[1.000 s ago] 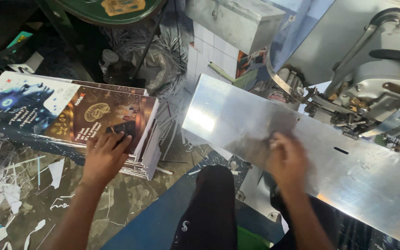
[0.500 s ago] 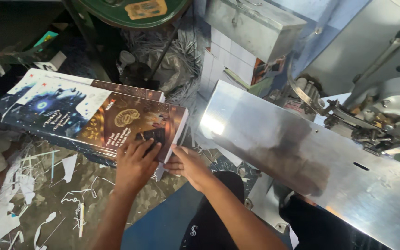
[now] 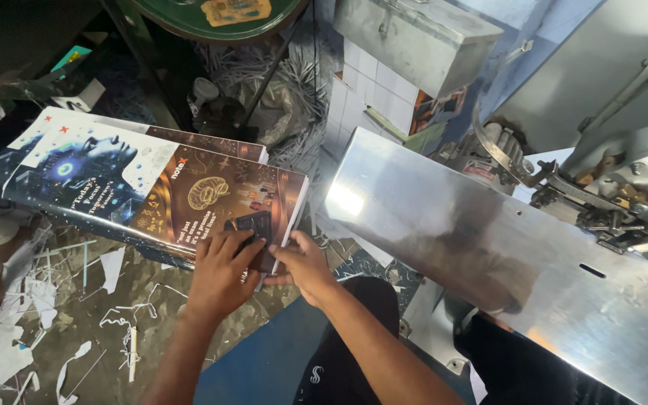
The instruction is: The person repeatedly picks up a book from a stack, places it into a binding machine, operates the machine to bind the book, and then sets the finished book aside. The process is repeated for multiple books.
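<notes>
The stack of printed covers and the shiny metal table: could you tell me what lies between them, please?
In the head view, the right hand grips the near corner of the stack of printed covers; beyond it, shredded paper strips litter the gap before the metal table.

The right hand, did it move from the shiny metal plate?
Yes. The right hand left the metal plate and went left to the stack of printed covers, beside the left hand.

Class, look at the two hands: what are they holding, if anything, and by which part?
Both hands are on the stack of printed sheets at its near right corner: left hand flat on top, right hand at the corner's edge.
</notes>
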